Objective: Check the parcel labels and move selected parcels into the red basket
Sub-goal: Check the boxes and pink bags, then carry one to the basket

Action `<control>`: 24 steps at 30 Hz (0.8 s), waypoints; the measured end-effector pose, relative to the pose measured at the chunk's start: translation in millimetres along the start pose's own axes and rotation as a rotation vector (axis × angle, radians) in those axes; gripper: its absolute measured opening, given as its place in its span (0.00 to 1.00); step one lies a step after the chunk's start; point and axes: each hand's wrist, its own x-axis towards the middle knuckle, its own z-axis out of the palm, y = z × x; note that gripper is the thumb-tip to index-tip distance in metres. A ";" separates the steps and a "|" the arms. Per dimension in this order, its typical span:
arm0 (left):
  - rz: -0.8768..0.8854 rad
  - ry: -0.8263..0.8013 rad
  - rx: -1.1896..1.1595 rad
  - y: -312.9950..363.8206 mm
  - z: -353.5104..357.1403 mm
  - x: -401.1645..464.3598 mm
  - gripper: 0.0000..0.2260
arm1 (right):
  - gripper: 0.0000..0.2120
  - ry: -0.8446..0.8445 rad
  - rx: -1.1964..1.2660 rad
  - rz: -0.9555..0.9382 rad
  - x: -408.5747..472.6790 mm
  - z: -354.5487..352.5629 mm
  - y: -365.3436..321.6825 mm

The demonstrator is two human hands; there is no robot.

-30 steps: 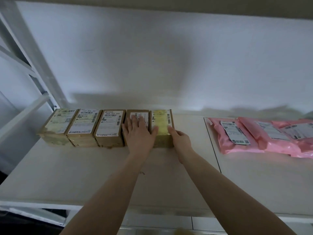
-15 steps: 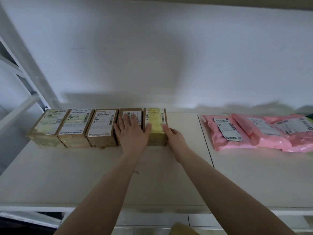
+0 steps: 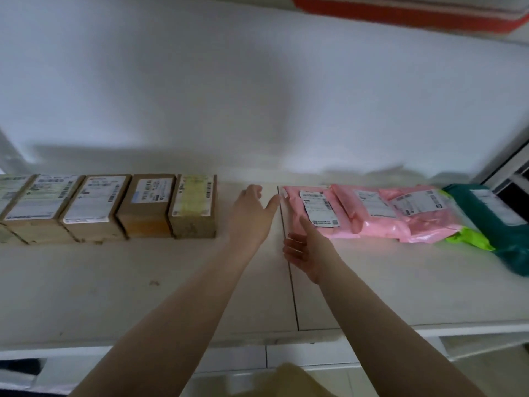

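Note:
Several brown cardboard parcels with white labels stand in a row on the white shelf [image 3: 143,296]; the rightmost box [image 3: 194,207] has a yellowish label. Right of them lie pink bag parcels [image 3: 315,210] with labels, overlapping each other, then a dark green bag [image 3: 492,213] over a bright green one [image 3: 469,237]. My left hand [image 3: 252,213] hovers open between the boxes and the pink bags. My right hand [image 3: 306,250] is open, palm turned left, just in front of the nearest pink bag. A red edge [image 3: 400,12] shows at the top right; I cannot tell whether it is the basket.
A white wall closes the back of the shelf. A seam [image 3: 289,267] divides the shelf surface under my right hand. A dark frame [image 3: 512,167] stands at the far right. Below the shelf front is pale tiled floor.
Both hands have left the brown boxes and moved right toward the pink bags. The view has swung right, bringing the green bags and the red edge into sight.

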 end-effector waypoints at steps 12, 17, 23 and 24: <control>-0.433 -0.210 -0.207 32.2 126.2 0.9 0.33 | 0.20 0.101 0.053 0.023 24.5 -80.9 -23.8; -0.426 -0.161 -0.334 30.3 128.1 -7.0 0.22 | 0.21 0.090 0.043 0.004 30.1 -82.5 -26.7; -0.466 -0.033 -0.566 18.6 109.6 -16.2 0.19 | 0.16 0.081 0.034 0.017 30.7 -75.0 -25.4; -0.462 -0.018 -0.589 20.2 100.7 -18.6 0.16 | 0.16 0.072 0.039 0.019 29.8 -72.7 -25.2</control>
